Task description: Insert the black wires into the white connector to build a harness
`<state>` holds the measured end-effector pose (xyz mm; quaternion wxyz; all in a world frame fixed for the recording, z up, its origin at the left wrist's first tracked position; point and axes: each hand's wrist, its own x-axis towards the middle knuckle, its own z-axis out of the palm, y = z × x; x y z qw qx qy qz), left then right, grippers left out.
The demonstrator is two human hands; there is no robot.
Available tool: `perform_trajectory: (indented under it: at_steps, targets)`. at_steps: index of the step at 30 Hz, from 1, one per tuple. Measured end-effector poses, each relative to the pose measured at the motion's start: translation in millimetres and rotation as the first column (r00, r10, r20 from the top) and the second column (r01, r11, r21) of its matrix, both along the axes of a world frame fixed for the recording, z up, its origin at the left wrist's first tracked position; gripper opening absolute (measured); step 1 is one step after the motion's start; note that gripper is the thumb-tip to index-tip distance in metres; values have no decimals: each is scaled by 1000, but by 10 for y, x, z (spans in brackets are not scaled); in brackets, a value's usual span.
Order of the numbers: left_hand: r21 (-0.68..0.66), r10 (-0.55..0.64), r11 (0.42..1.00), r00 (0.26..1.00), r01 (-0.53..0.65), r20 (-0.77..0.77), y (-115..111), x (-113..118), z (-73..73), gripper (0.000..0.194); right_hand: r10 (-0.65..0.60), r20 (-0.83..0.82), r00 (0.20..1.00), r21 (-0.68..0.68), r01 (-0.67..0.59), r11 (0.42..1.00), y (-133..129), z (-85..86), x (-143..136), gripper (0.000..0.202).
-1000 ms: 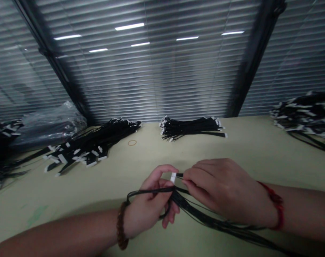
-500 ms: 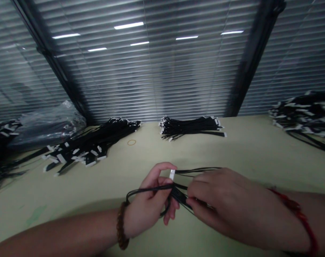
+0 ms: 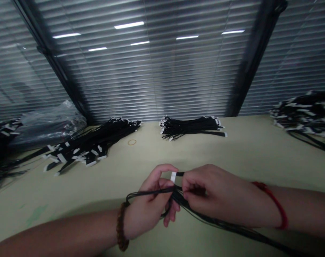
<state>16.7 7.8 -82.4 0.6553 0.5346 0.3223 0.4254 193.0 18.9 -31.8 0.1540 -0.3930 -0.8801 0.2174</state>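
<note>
My left hand (image 3: 151, 203), with a beaded bracelet at the wrist, pinches a small white connector (image 3: 173, 177) between thumb and index finger. Black wires (image 3: 149, 191) run over its thumb and loop back near the wrist. Just right of the connector, my right hand (image 3: 205, 187), with a red band at the wrist, has its fingers closed on the black wires that leave the connector. Below the right hand, a longer bundle of black cable (image 3: 221, 223) trails to the lower right.
On the pale table (image 3: 151, 153) lie a cable bundle (image 3: 191, 125) at the centre back, a cable pile (image 3: 90, 144) and plastic bag (image 3: 52, 125) on the left, another pile (image 3: 307, 114) on the right, and a rubber band (image 3: 131, 142). Blinds (image 3: 157, 71) stand behind.
My right hand has moved left, closer to the connector. The long cable bundle now shows beneath it, trailing right. My left hand has barely moved.
</note>
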Motion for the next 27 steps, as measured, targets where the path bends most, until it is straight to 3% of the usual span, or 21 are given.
perform_trajectory:
  at_steps: [3, 7, 11, 17, 27]
  targets:
    - [-9, 7, 1000, 1000, -7, -17, -2, 3, 10, 27, -27, -2, 1000, -9, 27, 1000, 37, 45, 26, 11]
    - [-30, 46, 998, 998, -48, -48, 6, 21, 40, 26, 54, -72, 996, -120, -62, 991, 110, 214, 170, 19]
    - [-41, 78, 996, 995, -81, -67, 17, 36, 83, 26, 174, 81, 981, -11, -174, 985, 145, 300, 290, 19]
    - [-40, 88, 995, 993, -91, -76, 5, 23, 92, 26, 126, 184, 975, 151, -154, 976, 76, 120, 154, 20]
    - [-30, 51, 998, 997, -53, -56, 8, 23, 38, 23, 83, -19, 996, 146, -80, 986, 84, -36, 23, 19]
